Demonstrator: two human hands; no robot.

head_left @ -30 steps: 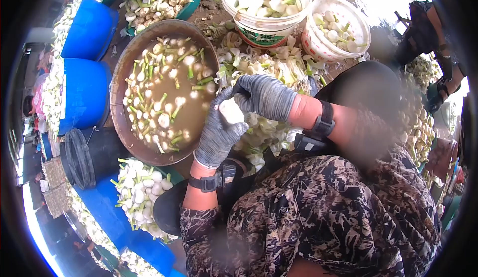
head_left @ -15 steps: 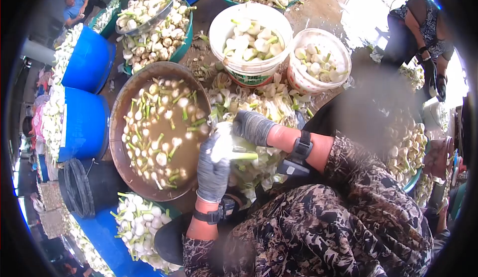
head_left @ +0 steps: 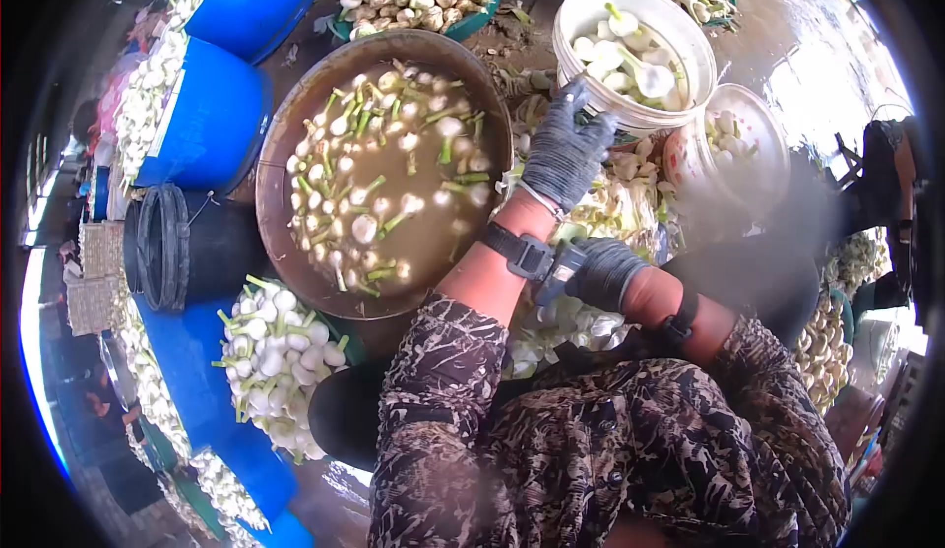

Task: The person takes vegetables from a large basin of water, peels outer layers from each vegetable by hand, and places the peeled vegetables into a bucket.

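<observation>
My left hand [head_left: 569, 150], in a grey glove, reaches to the near rim of a white bucket [head_left: 701, 51]. Its fingers are spread and nothing is in them. Inside the bucket are trimmed garlic bulbs, with one large garlic bulb [head_left: 653, 80] just past my fingertips. My right hand [head_left: 605, 274], gloved too, is closed low in front of my lap, partly behind my left wrist; what its curled fingers hold, if anything, is hidden. Beneath both hands lies a heap of garlic peelings [head_left: 620, 198].
To the left stands a wide brown basin [head_left: 271, 189] of murky water with floating garlic. A smaller white bucket [head_left: 773, 144] sits at right. Blue tubs [head_left: 212, 120], a black bucket [head_left: 212, 248] and a garlic pile [head_left: 281, 351] line the left. Another person stands far right.
My left hand has moved away from my right hand, up and right to the bucket, and let go of the garlic bulb. My right hand has moved lower and right. The view has shifted.
</observation>
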